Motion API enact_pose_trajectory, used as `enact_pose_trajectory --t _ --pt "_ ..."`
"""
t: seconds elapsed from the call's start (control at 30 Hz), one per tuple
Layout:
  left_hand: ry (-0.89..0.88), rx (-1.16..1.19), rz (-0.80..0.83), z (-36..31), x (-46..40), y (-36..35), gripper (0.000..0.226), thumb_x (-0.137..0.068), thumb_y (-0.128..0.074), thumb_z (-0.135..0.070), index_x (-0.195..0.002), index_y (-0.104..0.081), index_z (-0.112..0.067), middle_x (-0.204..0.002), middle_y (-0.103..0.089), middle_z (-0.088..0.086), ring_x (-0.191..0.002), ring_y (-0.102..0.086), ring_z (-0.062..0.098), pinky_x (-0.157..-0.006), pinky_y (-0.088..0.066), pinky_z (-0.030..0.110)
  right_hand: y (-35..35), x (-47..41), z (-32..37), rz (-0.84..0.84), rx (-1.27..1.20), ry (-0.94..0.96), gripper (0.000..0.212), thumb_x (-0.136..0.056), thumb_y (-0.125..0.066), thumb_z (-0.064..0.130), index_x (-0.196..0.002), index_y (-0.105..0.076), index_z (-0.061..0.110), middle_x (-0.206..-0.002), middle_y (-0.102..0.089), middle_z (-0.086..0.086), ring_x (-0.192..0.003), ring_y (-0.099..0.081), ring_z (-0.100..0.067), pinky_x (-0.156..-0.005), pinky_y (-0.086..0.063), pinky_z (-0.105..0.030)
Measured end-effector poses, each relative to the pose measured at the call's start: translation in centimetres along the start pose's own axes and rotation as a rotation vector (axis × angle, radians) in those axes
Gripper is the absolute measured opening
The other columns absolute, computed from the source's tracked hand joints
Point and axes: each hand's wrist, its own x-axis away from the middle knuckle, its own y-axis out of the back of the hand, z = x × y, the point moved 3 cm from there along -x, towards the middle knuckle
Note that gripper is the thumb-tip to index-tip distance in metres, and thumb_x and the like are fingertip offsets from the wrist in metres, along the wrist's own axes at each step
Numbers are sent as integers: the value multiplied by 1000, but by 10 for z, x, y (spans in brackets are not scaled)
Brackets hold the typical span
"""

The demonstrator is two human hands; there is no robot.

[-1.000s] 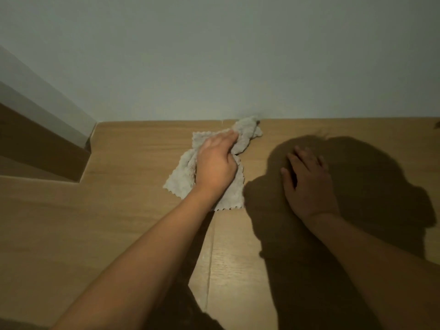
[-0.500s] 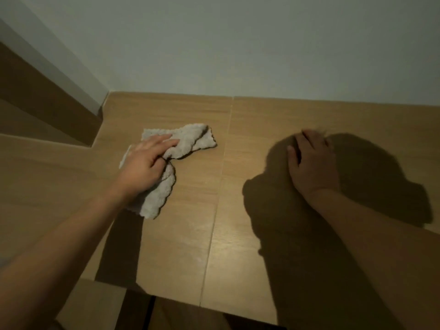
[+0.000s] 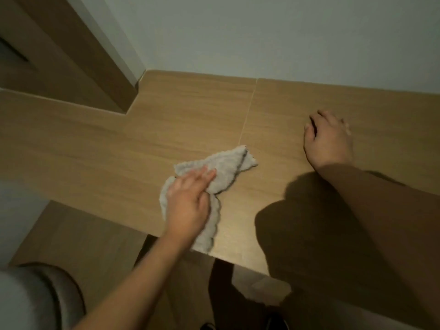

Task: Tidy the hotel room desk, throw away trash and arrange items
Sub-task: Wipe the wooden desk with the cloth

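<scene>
pale wood grain covers the desk (image 3: 100, 148), seen from the head camera looking down, with a thin seam running from the back edge toward the front, just right of centre. a crumpled grey cloth (image 3: 226, 165) lies on the desk near its front edge, to the left of that seam, one corner folded over and pointing toward the right, its near end reaching almost to the desk's lip. the left hand (image 3: 188, 203) presses down on the cloth with fingers stretched out fairly straight and close together, laid flat over the fabric rather than wrapped round it; the hand is blurred, so finer detail of the fingertips cannot be told. the right hand (image 3: 327, 139) rests on the bare desk well apart from the cloth, on the far side of the seam, palm down, fingers loosely bent with the tips touching the wood and nothing in its grasp. its forearm lies in shade, and a dark shadow falls across the front right of the desk. a plain light wall (image 3: 285, 36) stands behind the desk, and a brown wooden panel (image 3: 59, 55) meets it at the back left corner. a rounded grey chair back (image 3: 28, 301) shows at the lower left, below the desk's edge.
</scene>
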Motion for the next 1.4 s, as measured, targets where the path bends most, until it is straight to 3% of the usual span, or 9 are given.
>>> enact_pose_trajectory --t 0.2,0.37,0.53,0.77,0.93,1.0,1.07,1.17,1.4 --pt "35 -23 6 -93 66 -53 52 -95 -38 -27 -144 -52 -37 -145 -54 -7 -123 -45 17 -98 -31 35 22 23 -5 31 -64 -10 42 -104 -37 26 -139 -53 8 -149 -47 -12 -141 -37 -27 -122 -15 -43" --pt "215 146 -216 -47 1 1 50 -98 -35 -22 -142 -55 -32 -143 -53 -2 -126 -40 17 -107 -32 41 37 39 -49 80 46 -39 46 -105 -35 31 -140 -50 6 -150 -45 -15 -140 -37 -31 -121 -17 -47" --pt "461 9 -270 17 -70 14 52 -99 -40 -18 -150 -47 -24 -155 -43 9 -140 -33 33 -119 -23 48 27 37 -59 109 49 -96 51 -105 -35 35 -148 -41 9 -156 -36 -12 -145 -29 -29 -121 -13 -43" --pt "43 -44 -63 -90 -21 -58 52 -92 -38 -24 -140 -59 -24 -144 -57 2 -126 -48 25 -103 -31 37 21 33 -65 53 70 -71 45 -102 -44 30 -139 -52 6 -146 -48 -18 -136 -40 -34 -116 -27 -48" --pt "-193 77 45 -119 -14 -64 52 -88 -37 -20 -130 -68 -22 -132 -64 0 -119 -51 20 -103 -41 40 21 34 -66 25 27 -64 51 -95 -39 34 -133 -57 4 -140 -52 -21 -132 -45 -37 -113 -31 -50" --pt "-135 126 -102 -96 -51 -43 50 -88 -38 -16 -127 -69 -15 -127 -66 8 -119 -54 26 -105 -40 37 22 35 -66 1 22 -53 47 -97 -41 31 -131 -57 3 -138 -54 -21 -132 -45 -35 -115 -29 -49" --pt "101 110 -214 -63 -102 -19 49 -92 -40 -13 -135 -62 -12 -135 -60 13 -126 -49 32 -112 -35 40 21 36 -67 -9 31 -58 42 -101 -44 27 -133 -57 3 -140 -53 -20 -134 -43 -33 -118 -25 -49" --pt "368 -55 -216 -51 -150 -24 54 -95 -37 -18 -147 -51 -15 -152 -46 15 -138 -38 37 -116 -27 47 19 36 -69 -3 48 -60 48 -101 -39 32 -137 -54 4 -145 -49 -18 -139 -39 -31 -120 -22 -49" --pt "-79 4 -1 -141 -191 -92 51 -96 -47 -12 -147 -52 -18 -152 -48 8 -139 -36 31 -117 -23 43 17 37 -69 3 34 -96 54 -102 -34 40 -144 -46 8 -151 -43 -13 -142 -35 -27 -121 -17 -43"
